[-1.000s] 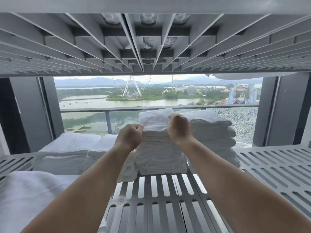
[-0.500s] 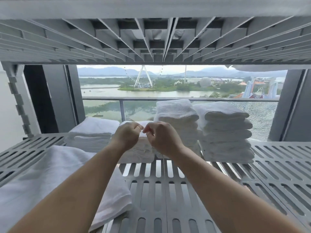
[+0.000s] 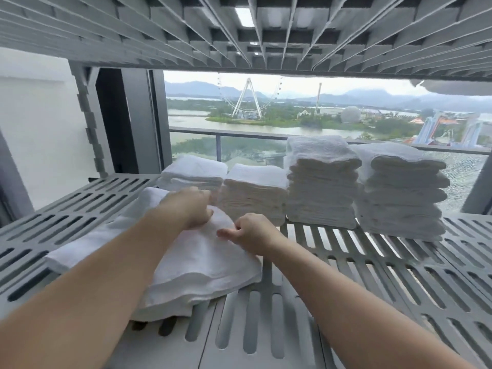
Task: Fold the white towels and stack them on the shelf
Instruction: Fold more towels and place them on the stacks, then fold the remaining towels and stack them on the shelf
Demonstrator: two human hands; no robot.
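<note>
Both hands have dropped from the stacks to the loose pile of unfolded white towels (image 3: 202, 265) on the grey slatted plastic shelf (image 3: 346, 275). Left hand (image 3: 190, 206) and right hand (image 3: 251, 231) pinch its top layer; better to peel off one towel only.

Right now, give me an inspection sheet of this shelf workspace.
Surface: grey slotted plastic shelf, another slotted shelf overhead.
Job's things: loose pile of unfolded white towels front left; four stacks of folded white towels along the back, the two right ones taller.
Clutter: nothing seen.
Grippers: left hand and right hand both on the loose pile, fingers curled; grip unclear.
Cables: nothing seen.
Surroundings: window, balcony railing, Ferris wheel beyond water.
</note>
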